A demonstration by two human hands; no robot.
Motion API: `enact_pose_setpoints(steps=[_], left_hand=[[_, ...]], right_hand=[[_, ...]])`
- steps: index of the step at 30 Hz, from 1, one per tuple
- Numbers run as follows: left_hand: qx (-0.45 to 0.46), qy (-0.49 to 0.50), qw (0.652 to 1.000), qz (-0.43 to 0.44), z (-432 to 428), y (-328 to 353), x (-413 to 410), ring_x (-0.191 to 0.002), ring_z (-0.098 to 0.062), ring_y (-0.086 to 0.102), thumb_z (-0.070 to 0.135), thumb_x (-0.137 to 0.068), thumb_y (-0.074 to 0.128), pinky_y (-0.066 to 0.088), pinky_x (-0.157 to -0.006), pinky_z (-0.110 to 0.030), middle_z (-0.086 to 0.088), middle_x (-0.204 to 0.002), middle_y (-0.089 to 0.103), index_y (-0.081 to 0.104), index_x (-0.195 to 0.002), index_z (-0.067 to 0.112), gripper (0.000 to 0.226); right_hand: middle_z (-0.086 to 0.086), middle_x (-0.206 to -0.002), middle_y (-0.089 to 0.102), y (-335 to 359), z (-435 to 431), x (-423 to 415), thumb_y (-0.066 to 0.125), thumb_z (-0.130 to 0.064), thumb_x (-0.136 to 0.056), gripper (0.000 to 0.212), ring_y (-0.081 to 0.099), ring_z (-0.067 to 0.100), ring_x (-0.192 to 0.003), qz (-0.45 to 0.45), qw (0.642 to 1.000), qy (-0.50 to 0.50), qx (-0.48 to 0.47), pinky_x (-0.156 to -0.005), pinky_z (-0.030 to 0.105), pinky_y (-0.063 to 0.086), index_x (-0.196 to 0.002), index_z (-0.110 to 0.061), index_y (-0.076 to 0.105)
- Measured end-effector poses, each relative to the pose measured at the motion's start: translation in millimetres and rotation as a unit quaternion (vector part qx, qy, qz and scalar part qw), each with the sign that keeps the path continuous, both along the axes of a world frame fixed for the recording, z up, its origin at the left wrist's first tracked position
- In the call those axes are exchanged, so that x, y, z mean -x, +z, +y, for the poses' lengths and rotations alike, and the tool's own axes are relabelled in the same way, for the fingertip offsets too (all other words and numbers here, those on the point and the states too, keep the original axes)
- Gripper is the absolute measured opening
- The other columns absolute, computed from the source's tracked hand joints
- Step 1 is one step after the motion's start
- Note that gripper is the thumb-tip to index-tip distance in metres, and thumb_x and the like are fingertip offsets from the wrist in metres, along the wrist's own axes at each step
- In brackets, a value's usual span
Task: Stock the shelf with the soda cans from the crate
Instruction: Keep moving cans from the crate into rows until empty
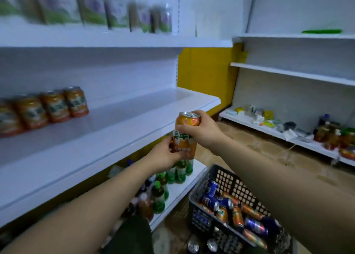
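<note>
By the shelf (119,127) edge, I'm gripping an orange soda can (185,138) upright, L hand (165,155) low, R hand (200,130) high, for steadiness.

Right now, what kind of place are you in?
Probably a small shop: white shelves hold a row of orange cans and green bottles, and a crate of soda cans waits below.

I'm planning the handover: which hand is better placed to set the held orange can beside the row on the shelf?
Probably left. The left hand grips the orange can low, on the shelf side, and the row of cans stands further left; the right hand would reach across.
</note>
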State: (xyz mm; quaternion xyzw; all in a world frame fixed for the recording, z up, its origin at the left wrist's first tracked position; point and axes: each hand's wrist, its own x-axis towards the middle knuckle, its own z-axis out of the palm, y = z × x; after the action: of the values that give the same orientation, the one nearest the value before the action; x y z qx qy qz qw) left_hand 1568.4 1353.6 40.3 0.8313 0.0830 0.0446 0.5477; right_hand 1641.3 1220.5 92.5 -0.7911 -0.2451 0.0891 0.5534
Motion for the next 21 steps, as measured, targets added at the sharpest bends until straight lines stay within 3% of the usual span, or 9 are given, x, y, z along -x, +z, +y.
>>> enact_pose_setpoints(steps=[3,6,9,13,17,19,21], left_hand=[[-0.051,0.053,0.997,-0.007,41.9,15.8,39.0,-0.086,-0.001,0.064,0.028,-0.075,0.081,0.053,-0.08,-0.02,0.007,-0.098,0.066,0.052,-0.114,0.02,0.049],[-0.157,0.108,0.981,0.037,86.1,26.5,77.6,-0.113,-0.015,0.057,0.052,-0.071,0.076,0.051,-0.092,-0.035,0.002,-0.128,0.056,0.037,-0.14,0.025,0.084],[-0.241,0.171,0.949,0.105,130.0,31.0,117.8,-0.129,-0.021,0.045,0.049,-0.083,0.067,0.041,-0.097,-0.03,-0.002,-0.147,0.041,0.03,-0.147,0.022,0.08],[-0.312,0.224,0.901,0.201,180.1,21.2,171.6,-0.132,-0.022,0.042,0.055,-0.089,0.055,0.037,-0.105,-0.031,-0.004,-0.151,0.037,0.036,-0.145,0.018,0.07],[-0.37,0.276,0.843,0.277,216.3,10.0,217.2,-0.145,-0.019,0.02,0.069,-0.09,0.035,0.017,-0.115,-0.046,0.007,-0.159,0.019,0.027,-0.149,0.032,0.07],[-0.363,0.292,0.83,0.305,226.1,5.7,226.7,-0.148,-0.018,0.005,0.073,-0.089,0.027,0.004,-0.116,-0.054,0.01,-0.161,0.005,0.016,-0.151,0.038,0.072],[-0.365,0.292,0.826,0.313,229.4,1.1,226.8,-0.148,-0.018,-0.002,0.074,-0.088,0.024,-0.001,-0.115,-0.057,0.011,-0.161,-0.001,0.01,-0.152,0.04,0.073]], right_hand=[[-0.002,-0.102,0.06,13.4,45.6,25.8,0.081,-0.031,-0.074,0.062,0.062,0.013,-0.088,-0.029,0.998,0.048,0.004,-0.073,0.033,0.055,-0.125,-0.023,0.046],[0.001,-0.11,0.061,15.7,90.6,45.0,0.081,-0.032,-0.073,0.073,0.063,0.015,-0.092,-0.033,0.994,0.1,0.012,-0.081,0.037,0.056,-0.134,-0.019,0.043],[0.002,-0.115,0.059,16.8,132.2,62.4,0.081,-0.03,-0.075,0.074,0.061,0.018,-0.097,-0.035,0.987,0.156,0.02,-0.082,0.035,0.054,-0.136,-0.018,0.04],[-0.002,-0.113,0.054,11.7,178.1,83.4,0.079,-0.026,-0.078,0.073,0.057,0.018,-0.099,-0.021,0.978,0.207,0.012,-0.082,0.033,0.048,-0.137,-0.019,0.038],[-0.002,-0.113,0.056,1.9,219.8,101.0,0.079,-0.022,-0.077,0.063,0.058,0.018,-0.101,-0.024,0.969,0.244,0.008,-0.086,0.033,0.047,-0.128,-0.023,0.042],[-0.001,-0.116,0.054,-1.0,239.9,105.6,0.08,-0.022,-0.076,0.06,0.058,0.02,-0.106,-0.028,0.965,0.261,0.007,-0.09,0.035,0.048,-0.122,-0.029,0.041],[0.0,-0.126,0.045,-2.7,259.3,108.0,0.081,-0.025,-0.075,0.067,0.053,0.022,-0.111,-0.047,0.961,0.273,0.014,-0.096,0.039,0.048,-0.128,-0.032,0.04]])
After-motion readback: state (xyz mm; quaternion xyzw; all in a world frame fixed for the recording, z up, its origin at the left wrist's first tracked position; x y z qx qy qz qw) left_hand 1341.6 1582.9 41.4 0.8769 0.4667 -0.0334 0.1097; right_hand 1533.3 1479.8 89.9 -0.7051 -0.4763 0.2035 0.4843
